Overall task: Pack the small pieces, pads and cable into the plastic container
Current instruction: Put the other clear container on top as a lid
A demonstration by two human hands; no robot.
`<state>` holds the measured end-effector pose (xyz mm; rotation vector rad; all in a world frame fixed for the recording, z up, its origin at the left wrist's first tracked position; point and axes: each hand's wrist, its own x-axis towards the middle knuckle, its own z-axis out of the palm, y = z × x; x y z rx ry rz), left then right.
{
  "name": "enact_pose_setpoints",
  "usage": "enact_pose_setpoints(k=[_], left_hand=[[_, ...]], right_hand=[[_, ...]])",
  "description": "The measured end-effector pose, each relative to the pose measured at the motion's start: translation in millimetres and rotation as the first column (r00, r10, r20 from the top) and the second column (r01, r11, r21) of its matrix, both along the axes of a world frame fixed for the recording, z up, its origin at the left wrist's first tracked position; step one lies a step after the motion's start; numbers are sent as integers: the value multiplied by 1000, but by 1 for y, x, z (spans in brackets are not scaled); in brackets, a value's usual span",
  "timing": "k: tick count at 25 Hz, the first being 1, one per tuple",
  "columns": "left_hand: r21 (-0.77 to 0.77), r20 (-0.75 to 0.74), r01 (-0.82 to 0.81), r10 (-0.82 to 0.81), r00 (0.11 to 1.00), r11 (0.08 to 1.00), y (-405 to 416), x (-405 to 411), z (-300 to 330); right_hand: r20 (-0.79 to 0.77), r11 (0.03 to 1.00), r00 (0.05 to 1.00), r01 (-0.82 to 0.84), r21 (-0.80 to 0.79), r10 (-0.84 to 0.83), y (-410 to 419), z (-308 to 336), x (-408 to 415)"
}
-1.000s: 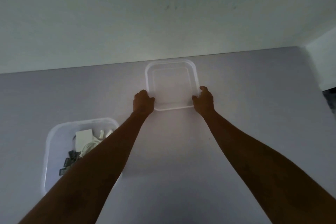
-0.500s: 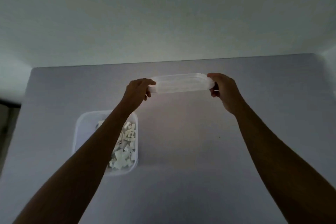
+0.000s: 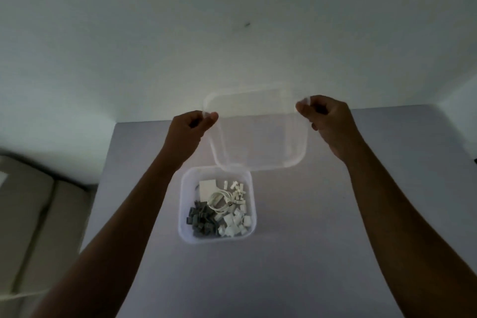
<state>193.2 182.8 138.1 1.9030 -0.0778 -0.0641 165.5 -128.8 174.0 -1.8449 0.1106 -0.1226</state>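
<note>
Two hands [image 3: 184,134] [image 3: 329,121] grip lid [image 3: 258,131] edges above filled container [image 3: 184,204].

The clear lid [image 3: 258,131] covers the far rim of the container [image 3: 182,204] and is motion-blurred along its top edge. Both forearms run off the bottom edge. The grey pieces [image 3: 201,219] and white pieces [image 3: 236,223] are too small to identify. The worktop [image 3: 335,240] is cut off below.
</note>
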Motion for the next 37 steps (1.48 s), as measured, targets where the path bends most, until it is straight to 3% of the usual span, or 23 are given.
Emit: enact_pose_setpoints(k=[3, 9, 13, 16, 21, 30, 37], left_hand=[[121, 24, -25, 23, 999, 992, 41, -9, -6], [272, -177, 29, 20, 984, 962, 84, -32, -83], [333, -297, -73, 178, 938, 940, 92, -44, -139], [419, -292, -59, 196, 936, 906, 93, -48, -163], [397, -247, -122, 235, 940, 910, 86, -43, -174], [413, -314, -78, 222, 923, 907, 84, -37, -186], [257, -505, -96, 218, 835, 962, 84, -30, -193]], right_hand=[[-56, 997, 997, 61, 38, -59, 49, -13, -7], [-353, 988, 926, 150, 22, -133, 106, -108, -24], [-476, 987, 865, 145, -70, -161, 118, -171, -34], [-425, 967, 885, 94, -235, -189, 126, -192, -39], [-311, 896, 929, 43, -442, -198, 135, -207, -37], [-354, 890, 906, 50, -452, -230, 136, -211, -33], [-364, 904, 896, 84, -420, -253, 136, -210, -33]])
